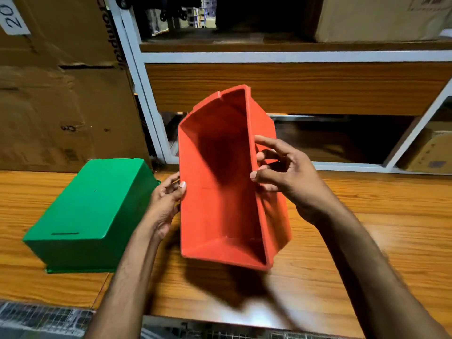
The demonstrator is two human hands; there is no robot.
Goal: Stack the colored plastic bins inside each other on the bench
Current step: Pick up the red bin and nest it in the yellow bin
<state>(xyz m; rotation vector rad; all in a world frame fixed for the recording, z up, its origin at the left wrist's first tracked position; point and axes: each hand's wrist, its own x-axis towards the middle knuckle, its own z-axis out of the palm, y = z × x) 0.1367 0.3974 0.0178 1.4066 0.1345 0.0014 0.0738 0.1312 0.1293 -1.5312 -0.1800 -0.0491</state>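
Grip looks sound: left hand (166, 204) and right hand (293, 178) pinch the red bin (220, 192) by opposite rims; first flip the apparently inverted green bin (93, 204).

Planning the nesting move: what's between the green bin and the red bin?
Head view: only the left hand, gripping the red bin by its left wall, with bare bench below it. The green bin sits upside down on the bench.
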